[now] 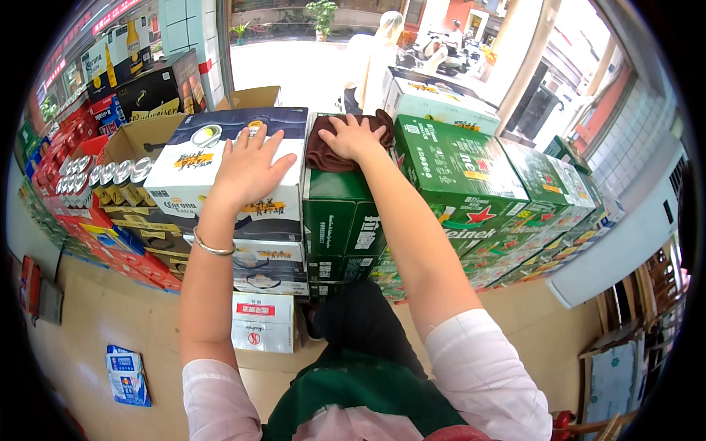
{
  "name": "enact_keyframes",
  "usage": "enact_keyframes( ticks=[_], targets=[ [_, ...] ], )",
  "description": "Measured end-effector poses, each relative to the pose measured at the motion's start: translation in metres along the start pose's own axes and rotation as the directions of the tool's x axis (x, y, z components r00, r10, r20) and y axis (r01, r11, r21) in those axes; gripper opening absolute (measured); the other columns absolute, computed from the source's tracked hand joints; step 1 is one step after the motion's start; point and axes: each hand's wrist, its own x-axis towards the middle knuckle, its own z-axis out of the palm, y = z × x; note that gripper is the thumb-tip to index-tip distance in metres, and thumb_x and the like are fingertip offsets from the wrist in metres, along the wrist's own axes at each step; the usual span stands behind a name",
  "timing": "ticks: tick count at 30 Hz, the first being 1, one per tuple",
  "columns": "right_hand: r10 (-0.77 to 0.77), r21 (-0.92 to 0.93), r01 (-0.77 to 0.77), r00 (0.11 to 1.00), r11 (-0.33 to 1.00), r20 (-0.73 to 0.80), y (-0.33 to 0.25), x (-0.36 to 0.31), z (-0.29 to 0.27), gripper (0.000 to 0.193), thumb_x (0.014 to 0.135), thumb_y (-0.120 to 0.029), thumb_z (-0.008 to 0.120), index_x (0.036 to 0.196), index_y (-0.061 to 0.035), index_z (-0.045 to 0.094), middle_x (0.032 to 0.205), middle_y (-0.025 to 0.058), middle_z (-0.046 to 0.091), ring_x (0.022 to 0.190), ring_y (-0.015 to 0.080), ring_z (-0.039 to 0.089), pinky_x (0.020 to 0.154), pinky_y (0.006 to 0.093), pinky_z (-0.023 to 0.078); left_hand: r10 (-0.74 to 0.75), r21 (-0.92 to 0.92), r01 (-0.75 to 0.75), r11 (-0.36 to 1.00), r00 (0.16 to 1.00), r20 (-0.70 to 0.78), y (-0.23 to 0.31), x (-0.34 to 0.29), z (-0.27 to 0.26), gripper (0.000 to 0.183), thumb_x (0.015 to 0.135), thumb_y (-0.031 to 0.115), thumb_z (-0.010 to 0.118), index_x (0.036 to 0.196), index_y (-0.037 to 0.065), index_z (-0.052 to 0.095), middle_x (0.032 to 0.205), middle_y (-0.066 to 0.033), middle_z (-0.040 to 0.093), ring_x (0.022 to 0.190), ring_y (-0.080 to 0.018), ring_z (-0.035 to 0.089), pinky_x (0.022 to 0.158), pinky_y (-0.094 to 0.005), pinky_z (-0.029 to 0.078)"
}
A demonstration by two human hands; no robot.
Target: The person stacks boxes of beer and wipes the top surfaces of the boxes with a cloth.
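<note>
My left hand (254, 167) lies flat with fingers spread on top of a white and dark blue beer carton (184, 165). A silver bangle (213, 245) circles that wrist. To its right, my right hand (354, 138) presses with spread fingers on a folded brown cloth (323, 156). The cloth rests on a green carton (342, 220) in the row of stacked boxes; part of it is hidden under my palm. Beside it on the right stands a green beer carton with a red star (460, 169).
Open cartons with upright cans (121, 180) stand at the left. A white carton (257, 322) sits on the floor against the stack. Blue and white packaging (128, 376) lies on the floor at lower left. Beyond the boxes, a person (375, 62) is outside. Wooden furniture (632, 309) is at right.
</note>
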Motion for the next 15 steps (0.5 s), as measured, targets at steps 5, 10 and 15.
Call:
enact_keyframes(
  ticks=[5,10,15],
  targets=[
    [0.023,-0.002,-0.023,1.000,1.000,-0.013,0.014,0.038,-0.001,0.079,0.081,-0.075,0.039,0.146,-0.0311,0.033,0.156,0.0103,0.020,0.143,0.0404,0.014,0.109,0.0688,0.004,0.004,-0.029,-0.006,1.000,0.998,-0.065,0.001,0.001,0.004,0.062,0.092,0.055,0.040,0.141,0.017,0.043,0.151,-0.0141,0.033,0.141,-0.0352,0.024,0.114,-0.0503,0.016],
    [-0.015,-0.040,0.014,1.000,0.999,-0.010,0.015,0.039,0.000,0.083,0.074,-0.078,0.045,0.144,-0.0344,0.036,0.155,0.0097,0.023,0.141,0.0407,0.020,0.107,0.0705,0.007,-0.026,-0.088,0.021,0.996,0.998,-0.055,-0.002,0.003,0.004,0.062,0.090,0.055,0.044,0.140,0.019,0.045,0.151,-0.0132,0.033,0.141,-0.0335,0.025,0.114,-0.0497,0.016],
    [-0.112,-0.057,0.113,0.993,0.992,0.024,0.020,0.007,-0.004,0.078,0.077,-0.074,0.046,0.143,-0.0355,0.038,0.154,0.0097,0.028,0.138,0.0408,0.026,0.107,0.0693,0.011,-0.037,-0.119,0.028,0.993,0.997,-0.073,-0.002,0.006,0.004,0.063,0.088,0.058,0.045,0.139,0.019,0.048,0.150,-0.0115,0.035,0.141,-0.0323,0.025,0.115,-0.0483,0.016]
  ],
)
